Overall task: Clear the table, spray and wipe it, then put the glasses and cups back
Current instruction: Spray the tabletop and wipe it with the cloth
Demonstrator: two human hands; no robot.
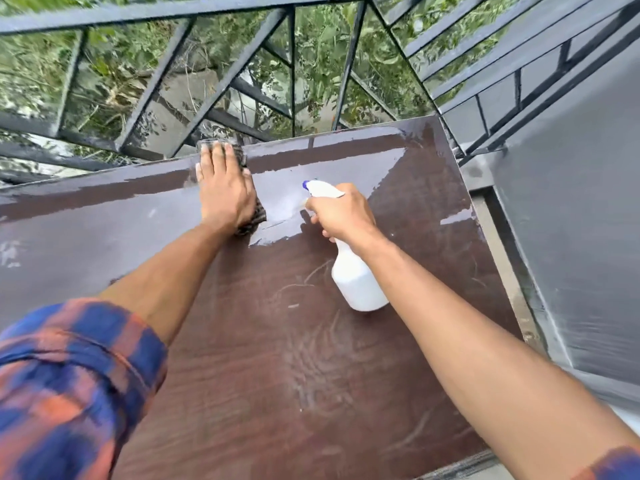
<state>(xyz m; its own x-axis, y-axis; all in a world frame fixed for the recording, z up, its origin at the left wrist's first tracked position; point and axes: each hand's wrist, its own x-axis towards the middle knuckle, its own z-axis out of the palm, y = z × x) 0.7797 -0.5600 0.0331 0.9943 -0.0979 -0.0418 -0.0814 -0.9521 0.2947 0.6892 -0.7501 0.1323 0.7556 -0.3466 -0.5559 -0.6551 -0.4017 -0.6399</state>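
Rolled plaid sleeve (69,382) fills the lower left of the frame, nearest me. My left hand (225,192) lies flat, fingers together, pressing a dark cloth (258,216) onto the brown table (263,358) at upper centre. Best to wipe in long overlapping strokes, I judge. My right hand (341,213) is wrapped around the white spray bottle (356,282), centre right; its long axis leans, base toward me, nozzle aimed upper left.

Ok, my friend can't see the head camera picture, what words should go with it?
A left hand presses a dark cloth on a wet brown table while the right hand holds a white spray bottle, beside a metal railing.
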